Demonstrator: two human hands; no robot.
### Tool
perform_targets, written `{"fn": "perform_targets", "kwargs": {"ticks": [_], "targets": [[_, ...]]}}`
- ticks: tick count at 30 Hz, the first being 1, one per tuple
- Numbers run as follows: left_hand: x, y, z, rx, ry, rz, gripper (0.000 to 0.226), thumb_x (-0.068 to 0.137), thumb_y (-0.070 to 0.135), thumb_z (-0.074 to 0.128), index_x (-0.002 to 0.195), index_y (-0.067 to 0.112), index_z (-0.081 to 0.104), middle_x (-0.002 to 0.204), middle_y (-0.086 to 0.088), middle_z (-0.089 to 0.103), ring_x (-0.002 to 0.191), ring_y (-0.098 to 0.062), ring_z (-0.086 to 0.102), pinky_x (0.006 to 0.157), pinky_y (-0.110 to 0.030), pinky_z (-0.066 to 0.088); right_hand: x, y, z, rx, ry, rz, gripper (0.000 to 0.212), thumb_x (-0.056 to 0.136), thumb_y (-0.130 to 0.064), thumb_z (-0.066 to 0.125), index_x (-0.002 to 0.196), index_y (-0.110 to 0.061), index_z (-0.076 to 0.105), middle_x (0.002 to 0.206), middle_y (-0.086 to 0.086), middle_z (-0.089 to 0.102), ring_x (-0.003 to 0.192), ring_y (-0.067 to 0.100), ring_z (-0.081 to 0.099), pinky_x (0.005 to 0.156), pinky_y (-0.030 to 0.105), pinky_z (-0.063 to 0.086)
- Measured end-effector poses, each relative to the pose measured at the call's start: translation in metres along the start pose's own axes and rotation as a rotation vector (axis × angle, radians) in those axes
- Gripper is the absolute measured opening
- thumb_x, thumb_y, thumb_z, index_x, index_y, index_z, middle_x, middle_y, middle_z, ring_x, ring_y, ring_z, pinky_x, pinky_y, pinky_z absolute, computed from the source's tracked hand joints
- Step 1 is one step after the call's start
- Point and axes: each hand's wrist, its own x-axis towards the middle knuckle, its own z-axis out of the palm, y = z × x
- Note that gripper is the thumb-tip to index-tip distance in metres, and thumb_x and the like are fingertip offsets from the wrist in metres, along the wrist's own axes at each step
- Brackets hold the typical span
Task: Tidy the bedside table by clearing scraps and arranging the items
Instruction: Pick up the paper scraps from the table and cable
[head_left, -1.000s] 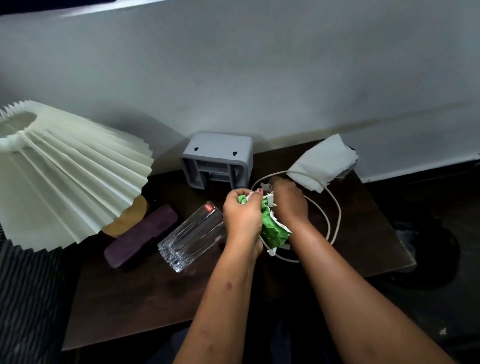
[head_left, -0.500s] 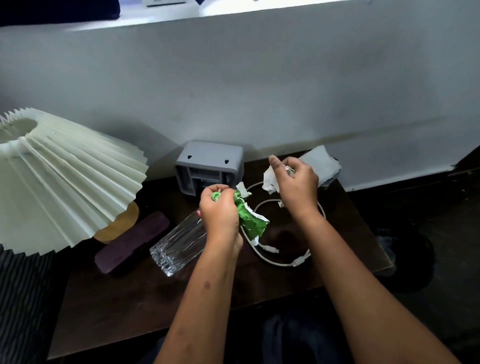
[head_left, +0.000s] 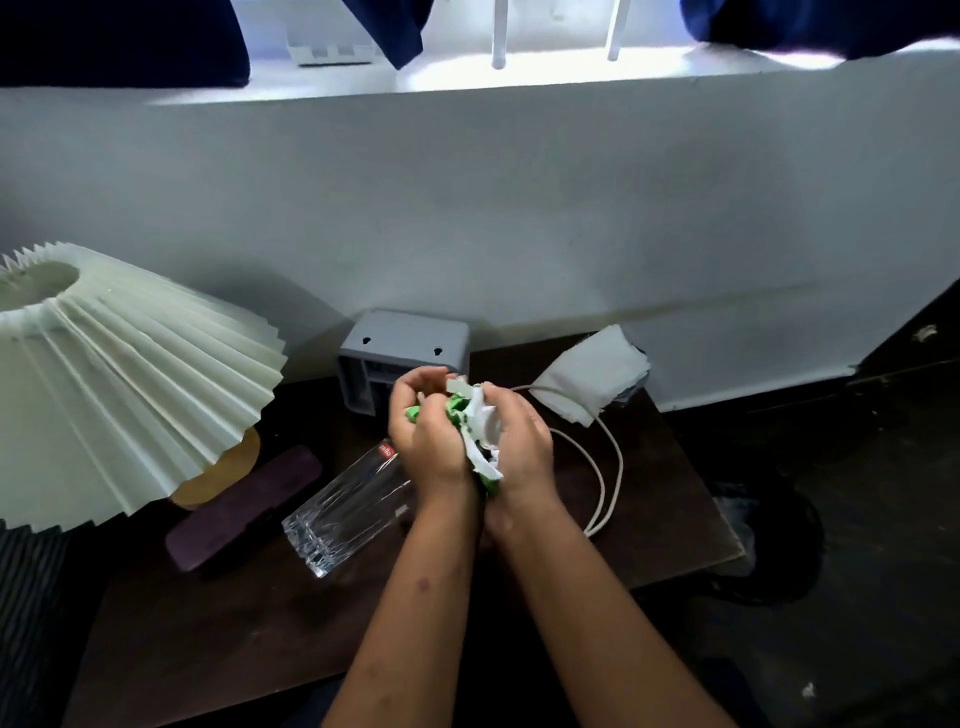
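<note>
Above the middle of the dark wooden bedside table (head_left: 218, 639), my left hand (head_left: 431, 431) and my right hand (head_left: 519, 447) are pressed together around a crumpled wad of green and white paper scraps (head_left: 475, 421). Both hands curl their fingers round the wad. A clear glass tumbler (head_left: 348, 509) lies on its side just left of my left wrist. A white cable (head_left: 602, 467) loops on the table to the right of my hands. Folded white tissue (head_left: 592, 371) lies at the back right corner, over the cable's far end.
A pleated cream lampshade (head_left: 119, 374) fills the left side, above a tan lamp base (head_left: 218, 478). A dark purple case (head_left: 244, 509) lies beside the glass. A grey plastic box (head_left: 405, 348) stands against the white wall. Dark floor lies right of the table edge.
My right hand came back from the rear of the table with a white scrap and joined my left hand, bunching it with the green paper. The camera tilted upward.
</note>
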Motion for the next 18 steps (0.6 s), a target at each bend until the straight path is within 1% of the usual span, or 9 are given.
{"fn": "perform_targets", "kwargs": {"ticks": [4,7,8,10,12,14,15,17,18], "targets": [[-0.011,-0.006,0.005,0.153,-0.216,-0.067,0.038,0.078,-0.016,0.034,0.075,0.010,0.060,0.075,-0.005,0.061,0.064,-0.014,0.055,0.056,-0.020,0.046,0.009,-0.008,-0.004,0.009,0.079,-0.023,0.016,0.085,0.001,0.050,0.072,-0.009,0.047,0.050,0.002,0.051,0.043,0.011,0.051,0.046,0.021,0.042],[-0.021,-0.012,0.007,0.183,-0.319,-0.102,0.032,0.088,-0.010,0.035,0.090,0.007,0.062,0.084,-0.009,0.063,0.071,-0.012,0.061,0.064,-0.016,0.050,0.018,-0.018,-0.008,-0.019,0.151,-0.083,0.011,0.087,0.003,0.048,0.082,-0.007,0.050,0.057,0.005,0.052,0.037,0.007,0.053,0.040,0.015,0.044],[-0.025,-0.014,0.009,0.181,-0.351,-0.109,0.030,0.091,-0.007,0.035,0.097,0.005,0.062,0.091,-0.011,0.065,0.078,-0.012,0.063,0.071,-0.017,0.051,0.021,-0.022,-0.010,-0.022,0.172,-0.106,0.013,0.088,0.003,0.048,0.081,-0.007,0.052,0.062,0.006,0.054,0.038,0.006,0.055,0.040,0.013,0.045],[-0.032,-0.018,0.011,0.174,-0.422,-0.143,0.029,0.095,0.001,0.034,0.110,0.002,0.059,0.111,-0.019,0.063,0.099,-0.020,0.061,0.090,-0.026,0.048,0.027,-0.027,-0.016,-0.031,0.203,-0.142,0.018,0.090,0.000,0.050,0.075,-0.009,0.055,0.067,0.006,0.057,0.049,0.009,0.058,0.043,0.013,0.047],[-0.039,-0.022,0.012,0.158,-0.492,-0.165,0.027,0.096,0.016,0.036,0.109,0.009,0.060,0.117,-0.017,0.061,0.109,-0.025,0.058,0.096,-0.030,0.046,0.033,-0.030,-0.023,-0.055,0.236,-0.166,0.021,0.092,-0.008,0.053,0.072,-0.010,0.056,0.068,0.006,0.058,0.059,0.013,0.057,0.048,0.015,0.049],[-0.043,-0.027,0.013,0.217,-0.536,-0.101,0.023,0.093,0.025,0.042,0.103,0.018,0.062,0.117,-0.012,0.063,0.111,-0.022,0.059,0.096,-0.031,0.046,0.040,-0.033,-0.028,-0.110,0.260,-0.193,0.026,0.094,-0.016,0.052,0.070,-0.008,0.055,0.068,0.007,0.057,0.061,0.015,0.055,0.054,0.020,0.049],[-0.044,-0.030,0.012,0.250,-0.539,-0.058,0.021,0.092,0.025,0.046,0.102,0.019,0.063,0.114,-0.010,0.065,0.109,-0.019,0.061,0.094,-0.029,0.048,0.042,-0.035,-0.029,-0.152,0.260,-0.207,0.028,0.095,-0.018,0.050,0.069,-0.007,0.055,0.068,0.008,0.056,0.060,0.015,0.054,0.055,0.020,0.048],[-0.044,-0.035,0.014,0.288,-0.476,-0.006,0.015,0.093,0.020,0.049,0.095,0.016,0.063,0.095,-0.002,0.068,0.089,-0.008,0.065,0.079,-0.020,0.050,0.044,-0.037,-0.030,-0.249,0.238,-0.225,0.033,0.097,-0.021,0.046,0.067,-0.008,0.053,0.065,0.008,0.054,0.055,0.013,0.055,0.048,0.014,0.047],[-0.043,-0.036,0.015,0.304,-0.405,0.000,0.014,0.093,0.019,0.049,0.090,0.015,0.062,0.086,0.000,0.066,0.078,-0.007,0.063,0.071,-0.018,0.049,0.042,-0.036,-0.030,-0.289,0.204,-0.218,0.035,0.098,-0.021,0.043,0.066,-0.008,0.052,0.064,0.008,0.053,0.049,0.010,0.056,0.044,0.012,0.045]]}}
